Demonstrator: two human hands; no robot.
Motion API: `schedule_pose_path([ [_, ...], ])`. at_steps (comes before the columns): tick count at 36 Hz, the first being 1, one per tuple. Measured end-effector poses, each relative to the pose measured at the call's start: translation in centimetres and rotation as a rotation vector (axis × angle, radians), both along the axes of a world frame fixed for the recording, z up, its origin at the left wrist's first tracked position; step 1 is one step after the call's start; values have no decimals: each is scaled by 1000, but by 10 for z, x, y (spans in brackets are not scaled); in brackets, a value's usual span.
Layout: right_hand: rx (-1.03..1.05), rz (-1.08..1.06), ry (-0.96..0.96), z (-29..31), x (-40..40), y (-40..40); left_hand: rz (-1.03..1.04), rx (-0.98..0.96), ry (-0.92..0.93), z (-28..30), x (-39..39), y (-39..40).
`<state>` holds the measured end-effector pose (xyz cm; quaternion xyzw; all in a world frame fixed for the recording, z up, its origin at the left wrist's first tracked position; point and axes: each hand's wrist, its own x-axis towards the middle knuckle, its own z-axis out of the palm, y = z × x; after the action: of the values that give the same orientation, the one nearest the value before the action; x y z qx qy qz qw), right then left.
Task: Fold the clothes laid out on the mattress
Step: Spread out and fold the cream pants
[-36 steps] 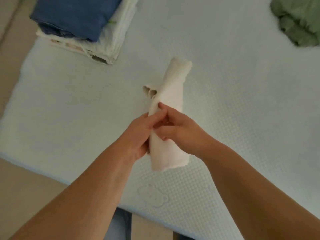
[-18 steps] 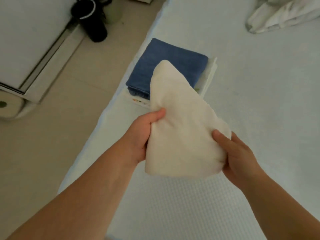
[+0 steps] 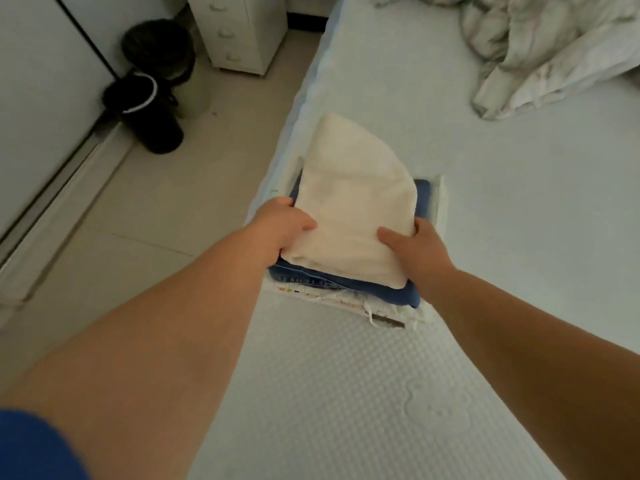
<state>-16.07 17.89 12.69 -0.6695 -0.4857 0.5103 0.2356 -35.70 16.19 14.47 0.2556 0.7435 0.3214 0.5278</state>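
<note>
Head view shows a folded cream cloth (image 3: 356, 202) lying on top of a folded blue garment (image 3: 391, 292), which lies on a white folded piece (image 3: 349, 301), near the left edge of the mattress (image 3: 346, 393). The left hand (image 3: 280, 226) pinches its near left edge, thumb on top. The right hand (image 3: 415, 247) pinches the near right side, thumb on top. Its long axis runs away from the person, the narrow rounded end pointing far. I can read no writing.
</note>
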Motion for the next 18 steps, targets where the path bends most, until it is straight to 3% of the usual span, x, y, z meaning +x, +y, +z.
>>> schedule_pose_path([
  [3, 60, -10, -113, -12, 2, -4, 26, 69, 243, -23, 5, -10],
  [8, 118, 1, -127, -5, 8, -19, 2, 158, 412, -24, 16, -29],
  [14, -11, -38, -75, 12, 49, -59, -87, 144, 733, 11, 54, -71],
  [18, -103, -50, -87, 15, 111, -90, -170, 268, 763, 32, 122, -106],
])
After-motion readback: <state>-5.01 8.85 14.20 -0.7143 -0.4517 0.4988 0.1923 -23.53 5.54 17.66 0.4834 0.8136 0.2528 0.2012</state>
